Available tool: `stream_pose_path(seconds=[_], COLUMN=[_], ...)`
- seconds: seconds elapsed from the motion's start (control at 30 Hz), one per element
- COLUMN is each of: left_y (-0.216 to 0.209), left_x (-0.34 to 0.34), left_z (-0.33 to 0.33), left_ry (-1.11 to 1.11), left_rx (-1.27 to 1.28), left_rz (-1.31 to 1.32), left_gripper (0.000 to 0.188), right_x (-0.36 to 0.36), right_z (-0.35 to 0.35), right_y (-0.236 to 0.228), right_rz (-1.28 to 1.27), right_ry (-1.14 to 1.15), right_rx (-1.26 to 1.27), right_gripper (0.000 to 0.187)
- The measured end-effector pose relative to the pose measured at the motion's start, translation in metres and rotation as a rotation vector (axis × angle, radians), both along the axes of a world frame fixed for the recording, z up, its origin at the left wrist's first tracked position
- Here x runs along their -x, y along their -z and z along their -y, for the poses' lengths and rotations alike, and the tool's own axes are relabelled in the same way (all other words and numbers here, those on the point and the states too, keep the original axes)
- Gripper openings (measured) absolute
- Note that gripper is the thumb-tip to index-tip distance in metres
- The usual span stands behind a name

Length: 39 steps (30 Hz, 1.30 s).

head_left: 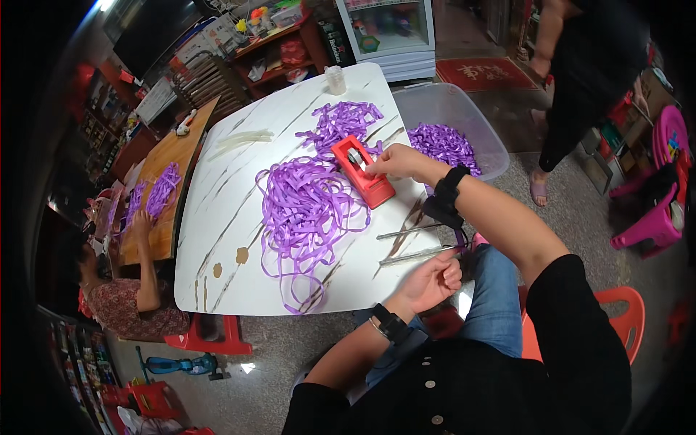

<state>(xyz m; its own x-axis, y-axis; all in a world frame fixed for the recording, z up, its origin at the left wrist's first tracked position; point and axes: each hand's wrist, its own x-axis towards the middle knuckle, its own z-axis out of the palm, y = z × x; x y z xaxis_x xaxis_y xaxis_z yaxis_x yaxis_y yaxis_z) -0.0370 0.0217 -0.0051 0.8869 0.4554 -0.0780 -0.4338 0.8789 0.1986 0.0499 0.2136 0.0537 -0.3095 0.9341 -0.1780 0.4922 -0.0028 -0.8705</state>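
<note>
My right hand [406, 162] reaches over a red tape dispenser [377, 193], its fingertips pinched together at the tape beside the roll. My left hand [433, 281] is closed with fingers curled, low at the table's near right edge. Whatever it grips is hidden. Just above it, two thin metal rods [410, 257] stick out over the tabletop, with a strip of purple ribbon [462, 237] at their right end. A big loose heap of purple ribbon [308, 206] lies left of the dispenser, and a smaller pile of ribbon pieces [341, 123] lies beyond it.
The white marbled table [225, 196] also bears pale strips [243, 141] and a small jar [335, 80]. A clear plastic bin [493, 138] of purple ribbon pieces stands off its right edge. One person handles purple ribbon at a wooden table [174, 199]; another [587, 80] stands at far right.
</note>
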Motion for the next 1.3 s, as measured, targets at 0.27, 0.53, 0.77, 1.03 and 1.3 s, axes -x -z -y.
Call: stream_pose_path(seconds=[0.27, 0.53, 0.77, 1.03, 1.3], left_y=[-0.002, -0.003, -0.007, 0.0, -0.004], left_x=[-0.001, 0.002, -0.001, 0.002, 0.0], left_z=[-0.001, -0.002, -0.002, -0.001, 0.001], left_ry=[0.005, 0.008, 0.014, 0.008, -0.005], left_rx=[-0.004, -0.018, -0.016, -0.012, -0.002], left_rz=[0.003, -0.025, -0.027, 0.025, -0.055], left_gripper=[0.009, 0.01, 0.015, 0.015, 0.037], right_x=[0.003, -0.004, -0.018, -0.008, -0.023], right_z=[-0.003, 0.047, 0.056, 0.052, 0.059], right_y=[0.002, -0.029, 0.016, 0.011, 0.012], right_rz=[-0.253, -0.274, -0.348, -0.02, 0.398], right_ry=[0.012, -0.003, -0.021, 0.031, 0.093], right_rx=[0.17, 0.192, 0.203, -0.032, -0.253], right_gripper=[0.014, 0.015, 0.013, 0.013, 0.014])
